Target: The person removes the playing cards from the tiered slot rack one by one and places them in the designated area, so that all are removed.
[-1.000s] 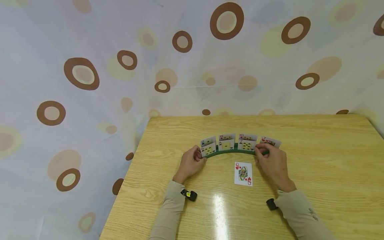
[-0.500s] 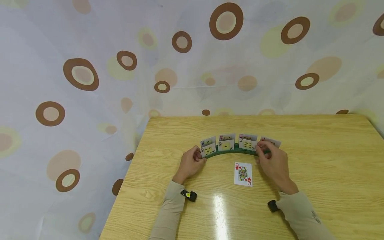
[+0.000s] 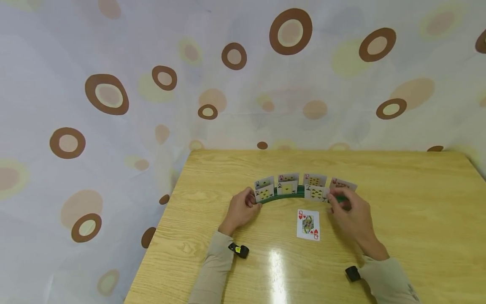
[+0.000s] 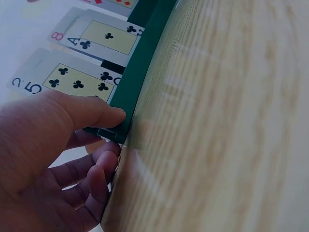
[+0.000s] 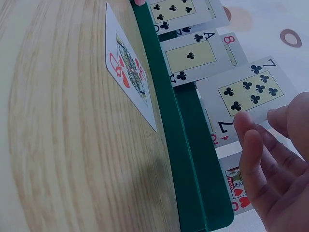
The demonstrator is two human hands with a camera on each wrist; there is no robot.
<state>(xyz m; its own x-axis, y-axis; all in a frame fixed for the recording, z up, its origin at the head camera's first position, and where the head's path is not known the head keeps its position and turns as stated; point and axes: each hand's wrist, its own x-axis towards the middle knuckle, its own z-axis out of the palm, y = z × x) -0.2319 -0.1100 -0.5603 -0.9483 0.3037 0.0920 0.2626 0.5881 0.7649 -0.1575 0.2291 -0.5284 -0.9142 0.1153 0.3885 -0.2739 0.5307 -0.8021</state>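
In the head view, my left hand (image 3: 240,207) grips the left end of a curved green card holder (image 3: 288,196), thumb on its front edge in the left wrist view. My right hand (image 3: 353,213) pinches the seven of clubs (image 3: 317,193) by its right edge. In the right wrist view that card's lower edge stands clear of the front slot. Behind it in the holder stand a red ten (image 3: 314,180) and the jack of hearts (image 3: 343,183), partly hidden by the hand. The ace of clubs (image 4: 108,36) and five of clubs (image 4: 77,83) stand in front to the left.
On the wooden table (image 3: 417,236), the queen of hearts (image 3: 308,225) lies face up in front of the holder. A red eight (image 3: 288,176) and a black two (image 3: 263,182) stand in the back row. A patterned cloth (image 3: 341,84) hangs behind the table.
My right hand has drawn the seven of clubs out and slightly right, towards me, so more of the ten shows. The left hand keeps its grip on the holder. The head view has shifted slightly.
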